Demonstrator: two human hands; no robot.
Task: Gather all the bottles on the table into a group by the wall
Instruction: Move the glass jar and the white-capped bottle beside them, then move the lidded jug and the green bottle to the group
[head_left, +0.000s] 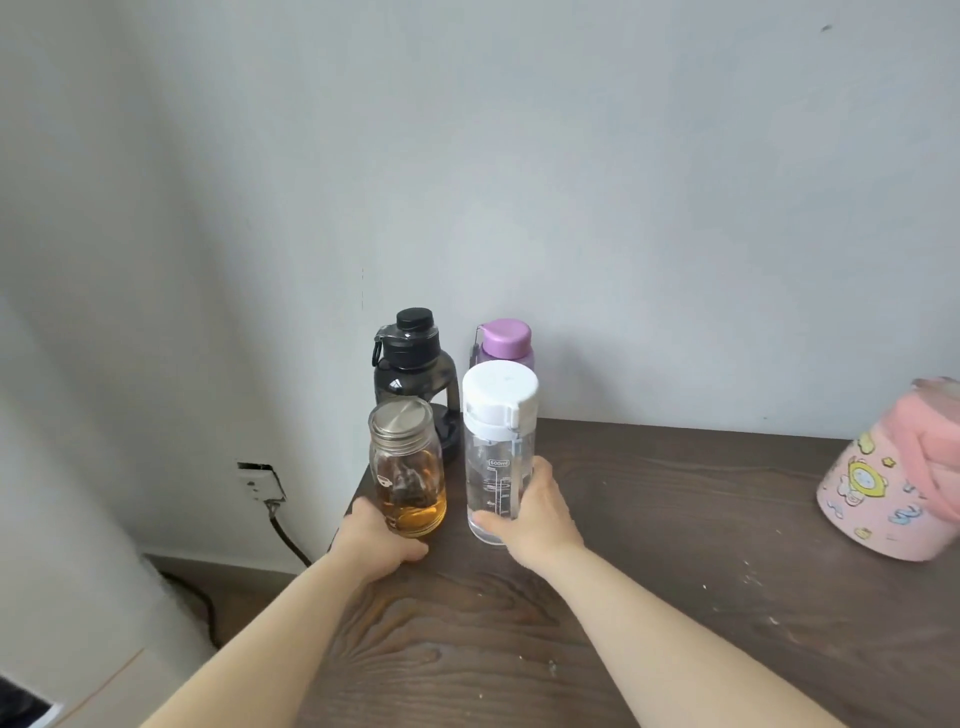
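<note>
A black bottle (413, 366) and a purple-capped bottle (505, 340) stand upright against the wall at the table's far left corner. In front of the black one stands a glass jar-bottle (408, 470) with a metal lid and amber liquid; my left hand (379, 543) is wrapped around its base. Right of it stands a clear 600 ml bottle (496, 457) with a white cap; my right hand (537, 512) grips its lower part. A pink cartoon-printed bottle (893, 483) leans tilted at the right edge of the view, apart from the group.
The dark wood table (649, 597) runs right along the grey wall; its left edge drops off just left of the jar-bottle. A wall socket (260, 480) with a black cable sits below that edge.
</note>
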